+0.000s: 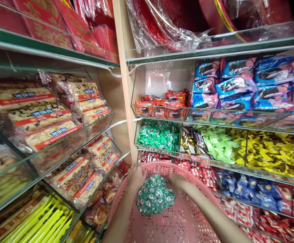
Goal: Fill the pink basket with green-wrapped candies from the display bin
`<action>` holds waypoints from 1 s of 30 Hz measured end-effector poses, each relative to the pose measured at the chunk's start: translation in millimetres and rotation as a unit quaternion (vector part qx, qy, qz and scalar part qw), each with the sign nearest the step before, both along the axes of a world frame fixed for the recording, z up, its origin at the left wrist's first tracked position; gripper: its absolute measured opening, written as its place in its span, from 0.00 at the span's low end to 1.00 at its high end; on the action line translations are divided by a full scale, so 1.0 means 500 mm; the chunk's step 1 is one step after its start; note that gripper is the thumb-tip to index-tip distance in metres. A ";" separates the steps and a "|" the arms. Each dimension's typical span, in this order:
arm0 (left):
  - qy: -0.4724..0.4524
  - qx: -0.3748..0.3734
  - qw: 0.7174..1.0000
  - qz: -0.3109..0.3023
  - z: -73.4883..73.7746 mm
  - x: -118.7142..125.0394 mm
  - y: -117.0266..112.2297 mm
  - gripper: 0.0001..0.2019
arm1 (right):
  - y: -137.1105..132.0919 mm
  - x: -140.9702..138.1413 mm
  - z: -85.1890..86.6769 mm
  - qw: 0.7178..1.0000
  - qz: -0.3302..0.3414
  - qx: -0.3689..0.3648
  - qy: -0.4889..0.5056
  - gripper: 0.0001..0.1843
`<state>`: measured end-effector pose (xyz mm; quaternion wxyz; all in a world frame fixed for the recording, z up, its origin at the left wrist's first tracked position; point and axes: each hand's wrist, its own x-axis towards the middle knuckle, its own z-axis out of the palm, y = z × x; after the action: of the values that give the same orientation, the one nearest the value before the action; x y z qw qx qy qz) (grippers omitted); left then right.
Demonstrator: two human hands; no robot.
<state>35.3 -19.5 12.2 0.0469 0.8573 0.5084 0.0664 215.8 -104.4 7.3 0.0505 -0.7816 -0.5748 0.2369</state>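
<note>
Nearest you, the pink perforated basket (174, 226) should feel light and slightly springy, best held by its rim, while the green-wrapped candies (155, 195) heaped inside look slippery and apt to slide — cup them from beneath. Your right hand (177, 182) is half-curled beside the heap — I cannot tell whether it holds any — and your left hand (136, 173) bends at the far rim, its grip unclear.
</note>
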 end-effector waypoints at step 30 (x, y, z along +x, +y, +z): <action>-0.018 0.002 1.000 0.017 -0.018 0.001 0.015 0.22 | 0.152 -0.005 0.256 0.973 -0.061 0.140 -0.173 0.21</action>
<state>35.9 -11.9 3.3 0.0533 0.8471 0.5221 0.0836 213.4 -28.3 135.4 0.0736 -0.8297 -0.5532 0.0122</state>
